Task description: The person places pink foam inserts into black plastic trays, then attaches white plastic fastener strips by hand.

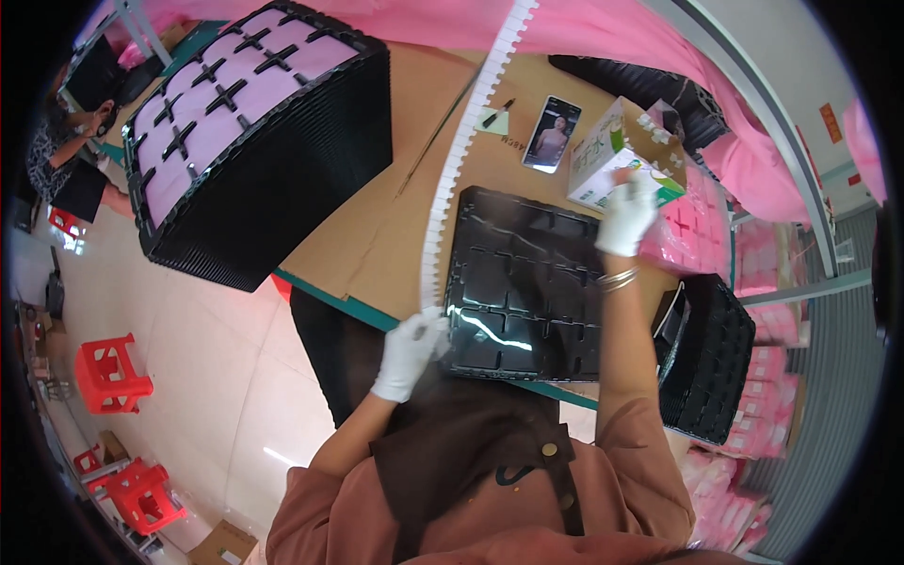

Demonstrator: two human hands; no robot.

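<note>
A black plastic tray (pixel 527 282) with moulded compartments and a glossy surface lies on the cardboard-covered table in front of me. My left hand (pixel 411 356), in a white glove, is by the tray's left edge. Its fingers are closed around the lower end of a long white notched strip (pixel 452 169), which runs up past the tray's left side. My white-gloved right hand (pixel 629 215) is over the near side of a small open carton (pixel 603 155) with green and white print. Its fingertips are blurred, so whether they hold anything cannot be made out.
A tall stack of black trays with pink sheets (pixel 311 169) stands at the left. A phone (pixel 553 134) and a pen (pixel 499 113) on a paper slip lie beyond the tray. More black trays (pixel 706 358) stand right. Red stools (pixel 113 374) are on the floor; another person (pixel 71 155) is far left.
</note>
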